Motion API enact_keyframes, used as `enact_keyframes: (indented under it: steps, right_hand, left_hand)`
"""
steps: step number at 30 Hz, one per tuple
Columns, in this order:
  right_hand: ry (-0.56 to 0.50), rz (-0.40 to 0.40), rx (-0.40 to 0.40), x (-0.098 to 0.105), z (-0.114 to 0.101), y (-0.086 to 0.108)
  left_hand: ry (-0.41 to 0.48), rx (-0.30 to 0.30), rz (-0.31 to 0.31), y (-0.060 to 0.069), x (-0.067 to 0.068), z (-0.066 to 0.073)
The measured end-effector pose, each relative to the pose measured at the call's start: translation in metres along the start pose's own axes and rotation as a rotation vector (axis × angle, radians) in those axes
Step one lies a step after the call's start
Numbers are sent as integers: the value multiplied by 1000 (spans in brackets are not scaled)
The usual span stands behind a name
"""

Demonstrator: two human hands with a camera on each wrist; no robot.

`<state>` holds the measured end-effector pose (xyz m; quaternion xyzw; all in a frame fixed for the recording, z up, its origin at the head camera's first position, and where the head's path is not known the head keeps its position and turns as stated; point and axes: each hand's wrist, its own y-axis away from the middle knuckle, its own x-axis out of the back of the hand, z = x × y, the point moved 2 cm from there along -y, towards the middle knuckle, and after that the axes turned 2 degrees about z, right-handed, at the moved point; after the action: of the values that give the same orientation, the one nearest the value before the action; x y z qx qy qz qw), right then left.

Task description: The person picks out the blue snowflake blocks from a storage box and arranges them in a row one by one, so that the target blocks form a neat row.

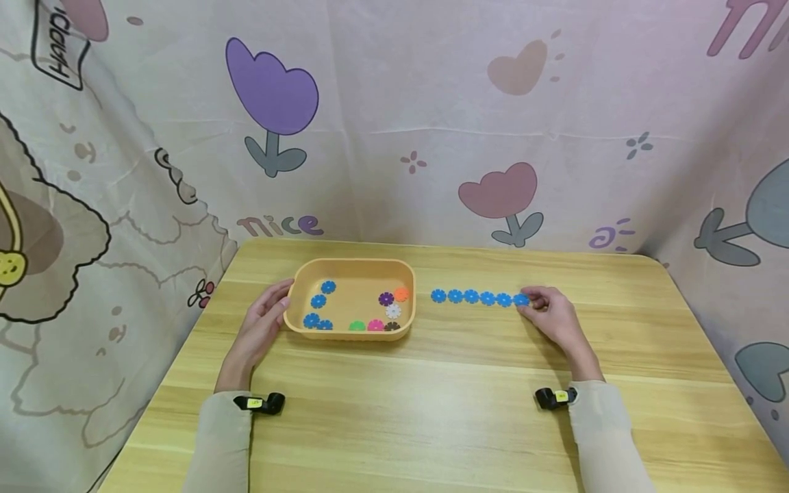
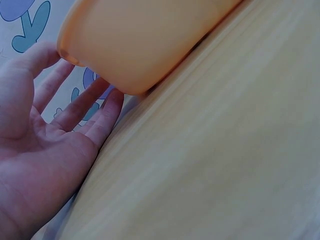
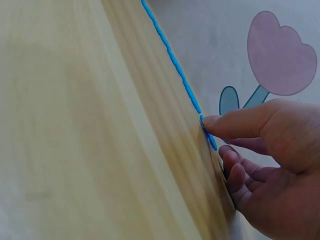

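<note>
My left hand [image 1: 261, 325] rests against the left side of a yellow-orange plastic tray [image 1: 351, 264]. In the left wrist view, its thumb and loosely extended fingers [image 2: 107, 112] touch the rim and outer wall. On the table to the right, several blue snowflake discs [image 1: 471, 296] lie in a nearly straight row. With thumb and fingertips, my right hand [image 1: 551, 318] pinches the rightmost blue snowflake disc [image 3: 211, 139] at the row's end. A thin gap separates that disc from its neighbour in the right wrist view.
Inside the tray are more blue discs [image 1: 318, 301] on the left. At its right lie purple [image 1: 385, 298], orange [image 1: 401, 294], white [image 1: 393, 311], green [image 1: 357, 326], pink [image 1: 376, 325] and dark [image 1: 392, 326] discs. A printed curtain [image 1: 382, 89] hangs behind the wooden table [image 1: 394, 411].
</note>
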<state>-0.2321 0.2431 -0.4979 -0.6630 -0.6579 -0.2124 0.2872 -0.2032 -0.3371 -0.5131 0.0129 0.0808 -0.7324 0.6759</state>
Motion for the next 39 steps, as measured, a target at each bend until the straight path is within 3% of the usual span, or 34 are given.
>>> enact_keyframes:
  steps: [12,32,39]
  right_hand:
    - [-111,55,47,5,-19,2]
    - [-290,-17,174,-21,-90,17]
    - [-292,-37,317,-44,-117,22]
  left_hand:
    - [-2,11,1,-2,0,0]
    - [-2,9,-9,1,1,-3]
    - [-3,3,-19,-1,1,-1]
